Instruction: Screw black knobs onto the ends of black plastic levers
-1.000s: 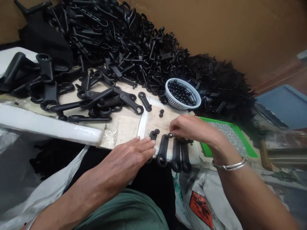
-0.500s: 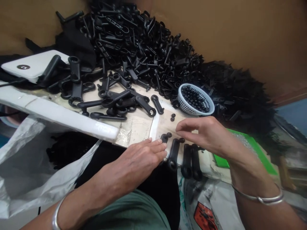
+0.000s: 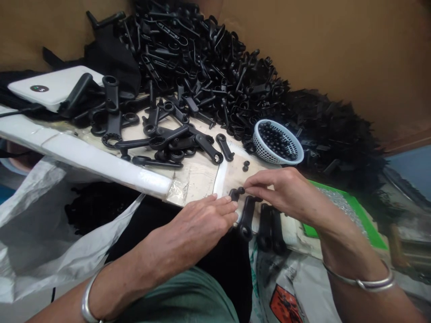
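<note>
My left hand [image 3: 202, 222] lies flat with its fingers together, pressing down on a black plastic lever [image 3: 235, 194] at the table's front edge. My right hand [image 3: 281, 188] pinches a small black knob [image 3: 241, 190] at the far end of that lever. Three more black levers [image 3: 266, 220] lie side by side just to the right, partly under my right hand. Two loose black knobs [image 3: 245, 166] sit a little beyond.
A white basket [image 3: 278, 142] of black knobs stands behind my right hand. A big heap of black plastic levers [image 3: 202, 67] fills the back of the table. A green tray [image 3: 343, 211] of small metal parts is at right; a clear bag [image 3: 50, 233] hangs at left.
My right hand lifted off the row of levers and came left to the lever under my left hand, pinching a knob at its end. The view shifted to the left.
</note>
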A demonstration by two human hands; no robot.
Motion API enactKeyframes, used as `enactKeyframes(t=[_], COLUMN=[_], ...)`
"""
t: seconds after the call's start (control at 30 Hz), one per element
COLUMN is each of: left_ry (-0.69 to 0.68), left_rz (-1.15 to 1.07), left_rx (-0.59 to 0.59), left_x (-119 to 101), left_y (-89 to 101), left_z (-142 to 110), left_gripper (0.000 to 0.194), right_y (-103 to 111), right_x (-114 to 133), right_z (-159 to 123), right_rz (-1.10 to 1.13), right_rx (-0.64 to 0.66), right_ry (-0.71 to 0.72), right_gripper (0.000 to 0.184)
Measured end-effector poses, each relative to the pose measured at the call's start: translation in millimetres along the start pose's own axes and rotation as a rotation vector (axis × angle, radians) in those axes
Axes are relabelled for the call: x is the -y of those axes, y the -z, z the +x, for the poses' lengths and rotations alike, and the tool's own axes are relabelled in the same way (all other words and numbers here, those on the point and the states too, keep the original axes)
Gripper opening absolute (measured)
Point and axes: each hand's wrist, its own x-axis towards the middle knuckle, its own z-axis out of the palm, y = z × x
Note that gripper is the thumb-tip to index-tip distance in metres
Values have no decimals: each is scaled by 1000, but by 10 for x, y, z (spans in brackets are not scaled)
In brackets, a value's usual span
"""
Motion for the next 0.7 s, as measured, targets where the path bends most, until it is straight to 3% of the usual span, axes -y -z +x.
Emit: enactKeyframes(t=[0.37, 0.53, 0.7], left_ry=[-12, -9, -11], left_rz=[45, 97, 95], left_rx=[-11, -22, -39], left_x=[-13, -13, -12], left_y=[8, 11, 26], left_z=[4, -11, 13], left_gripper=[42, 48, 60], right_y=[-33, 62, 62], right_x=[-11, 0, -93], right_z=[4, -223, -757], right_rz=[-52, 19, 9], right_rx=[37, -178, -379], right_ry=[-25, -100, -199], right_gripper=[15, 18, 16])
